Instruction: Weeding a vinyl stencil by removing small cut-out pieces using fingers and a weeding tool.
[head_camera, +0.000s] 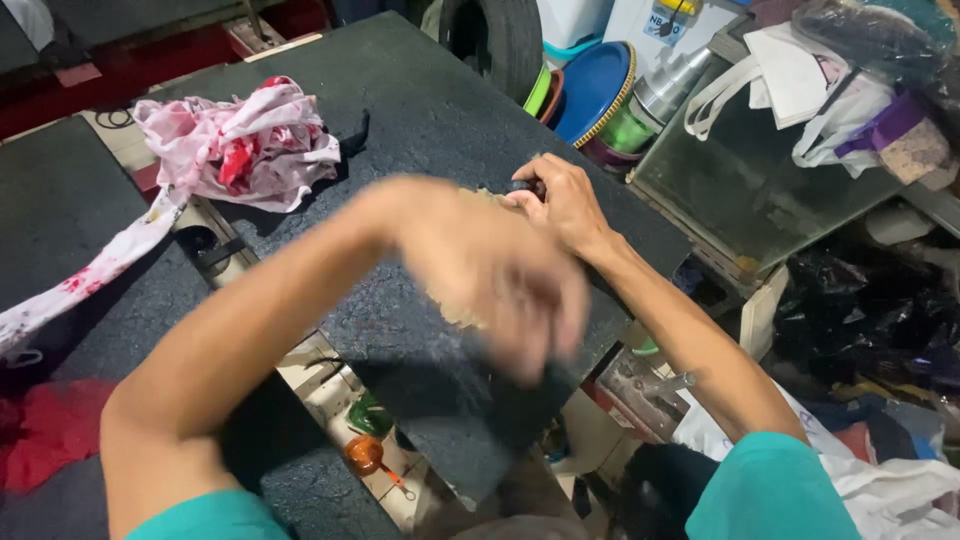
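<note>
Board (420, 110) first: big, dark grey and rough, lying flat under both hands. Pink and white cloth (240, 145) bunched up on it, well away to the far left of the left hand, with one long strip hanging off the edge. Glass tank (740, 180) just to the right of the right hand, off the board. Blue round plate (590, 85) standing on its edge past the right hand, near a black tyre (495, 35).

Tan piece (452, 308) next: thin and ragged, flat on the board, mostly hidden under the left hand and reaching up to the right fingers. Left hand (490, 280) right over it, all blurred, so cannot tell if open or closed. Right hand (565, 205) just beyond the left, touching the board, with fingers pinched tight on a small dark thing (527, 187) at the top end of the tan piece.

Probably best done like this: press down firm with the right hand so the tan piece cannot slip. Sweep the left hand flat and even. Stay clear of the right fingers. Mind the board's near edge, close under the left wrist.
</note>
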